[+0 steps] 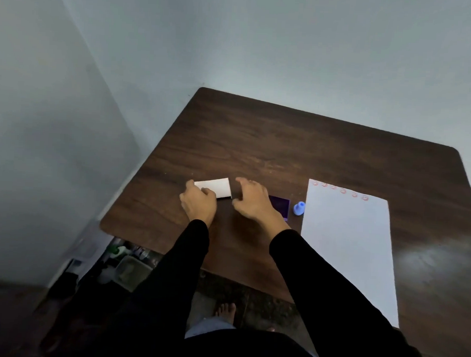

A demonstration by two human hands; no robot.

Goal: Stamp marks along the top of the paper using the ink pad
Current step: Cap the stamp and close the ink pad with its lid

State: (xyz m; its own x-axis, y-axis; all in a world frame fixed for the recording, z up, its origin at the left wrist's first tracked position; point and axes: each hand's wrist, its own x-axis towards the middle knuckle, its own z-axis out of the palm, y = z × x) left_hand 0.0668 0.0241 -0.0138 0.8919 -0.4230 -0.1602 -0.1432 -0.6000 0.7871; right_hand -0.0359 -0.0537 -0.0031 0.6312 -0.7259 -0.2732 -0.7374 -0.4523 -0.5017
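A long white paper [348,244] lies on the right of the table, with several red round stamp marks [343,190] in a row along its top edge. Left of it a small blue stamp [299,208] lies on the table. Beside the stamp is the purple ink pad [280,206], uncovered, its left part hidden by my right hand [252,202]. That hand hovers with fingers spread, just right of a white lid [217,187] with a dark lower edge. My left hand [199,205] grips the lid's left end.
The dark wooden table [258,141] stands in a corner, with walls close behind it and on the left. Below its left edge, bottles and a plastic container [131,271] sit on the floor. My bare foot [226,311] shows under the front edge.
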